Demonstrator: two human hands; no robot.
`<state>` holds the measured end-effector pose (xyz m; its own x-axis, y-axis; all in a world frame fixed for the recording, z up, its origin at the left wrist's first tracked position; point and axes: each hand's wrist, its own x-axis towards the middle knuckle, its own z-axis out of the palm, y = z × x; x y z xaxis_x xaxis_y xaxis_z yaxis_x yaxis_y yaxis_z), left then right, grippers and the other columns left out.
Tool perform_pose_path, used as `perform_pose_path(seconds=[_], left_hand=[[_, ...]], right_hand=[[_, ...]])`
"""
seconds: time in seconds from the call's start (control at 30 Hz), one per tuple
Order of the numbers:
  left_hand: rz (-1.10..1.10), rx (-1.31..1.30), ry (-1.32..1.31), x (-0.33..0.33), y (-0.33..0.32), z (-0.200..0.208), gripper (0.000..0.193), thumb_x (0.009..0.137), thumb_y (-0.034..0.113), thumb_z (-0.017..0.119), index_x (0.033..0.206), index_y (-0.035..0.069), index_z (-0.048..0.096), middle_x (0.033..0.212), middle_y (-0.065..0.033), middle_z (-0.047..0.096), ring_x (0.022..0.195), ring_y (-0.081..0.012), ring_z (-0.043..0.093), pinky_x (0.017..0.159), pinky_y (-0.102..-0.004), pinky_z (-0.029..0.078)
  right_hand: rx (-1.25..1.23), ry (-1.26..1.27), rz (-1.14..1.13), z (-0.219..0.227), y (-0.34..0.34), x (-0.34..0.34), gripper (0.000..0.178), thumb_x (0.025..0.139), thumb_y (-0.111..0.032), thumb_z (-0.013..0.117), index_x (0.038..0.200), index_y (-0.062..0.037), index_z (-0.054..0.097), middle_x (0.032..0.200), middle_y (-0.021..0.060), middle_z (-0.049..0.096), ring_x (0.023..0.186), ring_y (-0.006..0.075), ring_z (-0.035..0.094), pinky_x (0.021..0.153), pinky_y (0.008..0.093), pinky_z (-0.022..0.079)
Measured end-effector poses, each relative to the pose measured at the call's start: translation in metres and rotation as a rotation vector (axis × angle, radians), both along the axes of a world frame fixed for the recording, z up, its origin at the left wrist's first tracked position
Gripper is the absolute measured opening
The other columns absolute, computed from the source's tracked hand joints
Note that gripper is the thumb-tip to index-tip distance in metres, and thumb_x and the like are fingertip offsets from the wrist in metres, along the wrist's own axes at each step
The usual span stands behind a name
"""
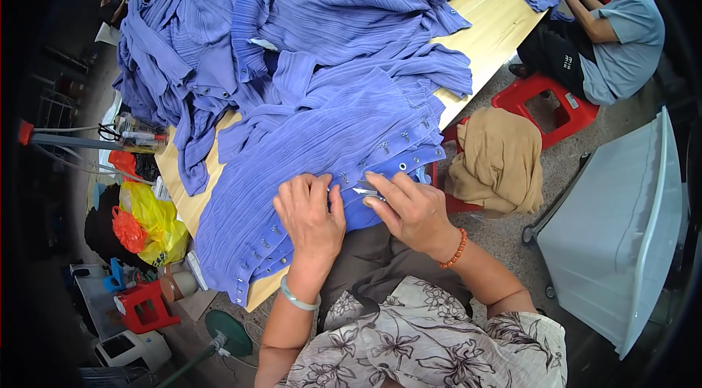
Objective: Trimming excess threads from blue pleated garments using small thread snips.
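In the head view we press our left hand [311, 214] flat, fingers together, on the studded band of the pleated violet-blue fabric garment [322, 143] that lies at the near edge of the long pale wooden table [497, 19]. Our right hand [413, 211] pinches a small metal thread snipper [368, 189] just beside the left, its tip on the same band. We judge the work is partway: the big heap of like violet garments [197, 29] at the far left looks unhandled, and we cannot tell how much of this band is trimmed. The band hangs over the near table edge onto our lap. To the right a red plastic stool draped with tan cloth [497, 161] stands near, a grey plastic crate [621, 234] beyond it, and another seated person [607, 29] works at the far right, so free room is narrow.
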<state>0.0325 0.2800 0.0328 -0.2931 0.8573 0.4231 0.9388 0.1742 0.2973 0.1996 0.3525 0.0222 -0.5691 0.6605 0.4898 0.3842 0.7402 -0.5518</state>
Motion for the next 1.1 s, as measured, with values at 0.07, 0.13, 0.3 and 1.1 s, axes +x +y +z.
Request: perform_pose_path(seconds=[0.07,0.13,0.3,1.1], left_hand=[[0.008,0.006,0.026,0.002,0.002,-0.002,0.022,0.078,0.009,0.074,0.099,0.006,0.069,0.092,-0.0087,0.057,0.092,-0.0282,0.054,0.079,-0.0416,0.038],[0.028,-0.008,0.09,0.003,0.003,-0.004,0.019,0.079,0.007,0.072,0.098,0.005,0.069,0.092,-0.0085,0.058,0.092,-0.0281,0.054,0.08,-0.0417,0.038],[0.009,0.013,0.03,0.001,0.006,-0.003,0.013,0.081,0.003,0.067,0.094,0.005,0.064,0.093,-0.0082,0.061,0.092,-0.0283,0.056,0.081,-0.0411,0.038],[-0.103,0.118,-0.44,-0.002,-0.016,0.002,0.005,0.085,0.003,0.057,0.089,0.006,0.056,0.088,-0.0095,0.06,0.088,-0.0301,0.055,0.082,-0.0413,0.038]], right_hand=[[-0.001,-0.053,-0.002,0.002,-0.001,0.002,0.038,0.088,-0.025,0.073,0.121,-0.0085,0.065,0.08,0.0056,0.056,0.06,0.0222,0.063,0.053,0.0348,0.05],[-0.002,-0.061,-0.002,0.001,-0.001,0.003,0.038,0.088,-0.025,0.073,0.121,-0.0084,0.065,0.08,0.0056,0.056,0.06,0.0223,0.063,0.053,0.0348,0.05],[-0.009,-0.049,0.001,0.0,0.002,0.002,0.037,0.088,-0.025,0.073,0.121,-0.0083,0.065,0.08,0.0058,0.056,0.06,0.0225,0.063,0.053,0.0351,0.05],[0.141,-0.033,0.001,0.005,-0.01,-0.019,0.041,0.089,-0.029,0.072,0.125,-0.0107,0.064,0.08,0.0053,0.052,0.056,0.0209,0.057,0.052,0.0328,0.046]])
